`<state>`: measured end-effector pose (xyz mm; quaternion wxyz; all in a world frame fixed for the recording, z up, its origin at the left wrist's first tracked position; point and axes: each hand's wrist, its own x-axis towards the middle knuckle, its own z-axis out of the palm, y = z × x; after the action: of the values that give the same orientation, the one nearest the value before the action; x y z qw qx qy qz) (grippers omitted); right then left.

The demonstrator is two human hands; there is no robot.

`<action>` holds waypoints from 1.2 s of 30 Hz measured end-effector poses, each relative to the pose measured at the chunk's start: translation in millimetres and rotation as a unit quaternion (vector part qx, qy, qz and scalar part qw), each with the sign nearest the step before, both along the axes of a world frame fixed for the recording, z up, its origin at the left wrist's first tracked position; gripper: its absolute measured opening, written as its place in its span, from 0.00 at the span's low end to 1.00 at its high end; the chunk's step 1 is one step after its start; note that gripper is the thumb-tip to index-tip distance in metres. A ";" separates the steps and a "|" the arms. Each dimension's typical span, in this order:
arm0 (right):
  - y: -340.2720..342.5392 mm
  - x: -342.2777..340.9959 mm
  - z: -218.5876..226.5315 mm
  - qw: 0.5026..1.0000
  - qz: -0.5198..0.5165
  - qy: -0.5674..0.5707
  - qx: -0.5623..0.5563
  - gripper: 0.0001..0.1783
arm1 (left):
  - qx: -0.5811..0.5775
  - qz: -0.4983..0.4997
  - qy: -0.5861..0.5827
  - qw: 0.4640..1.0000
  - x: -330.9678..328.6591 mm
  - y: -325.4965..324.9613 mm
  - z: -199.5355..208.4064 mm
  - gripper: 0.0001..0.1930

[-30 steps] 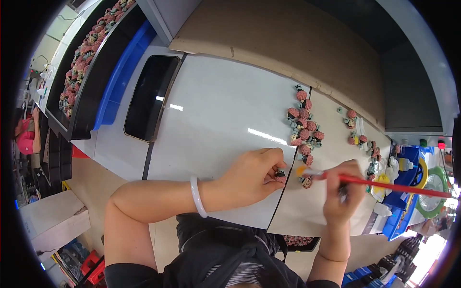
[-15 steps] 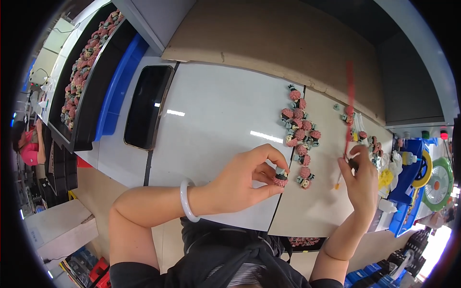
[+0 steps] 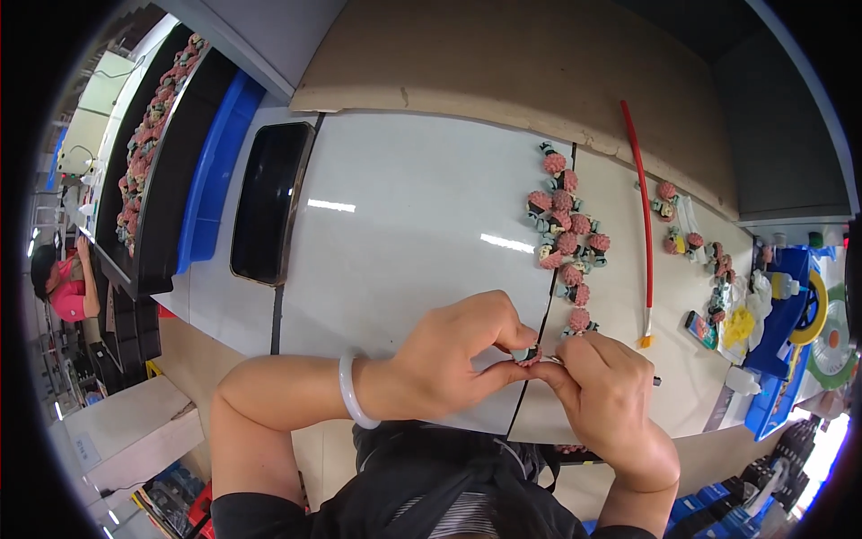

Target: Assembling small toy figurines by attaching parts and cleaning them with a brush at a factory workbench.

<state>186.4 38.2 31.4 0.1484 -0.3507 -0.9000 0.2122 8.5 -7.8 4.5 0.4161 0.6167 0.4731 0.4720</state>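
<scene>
- Both hands meet over the near edge of the white table (image 3: 404, 234), pinching one small pink figurine (image 3: 528, 356) between them.
- Left hand (image 3: 449, 359): thumb and forefinger closed on the figurine's left side.
- Right hand (image 3: 611, 395): fingers closed on its right side, equally near.
- Beyond the fingertips, a row of similar figurines (image 3: 566, 234) runs away from the person; a red-handled brush (image 3: 639, 198) lies parallel, further right.
</scene>
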 end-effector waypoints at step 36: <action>-5.2 1.2 -0.7 0.999 0.012 -0.030 0.000 0.15 | 0.105 -0.006 0.100 0.989 0.3 -2.0 -2.6 0.19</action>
<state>187.6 33.0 30.7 0.1191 -0.3456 -0.9083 0.2033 8.8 -9.9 1.9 0.3026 0.7035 0.4567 0.4527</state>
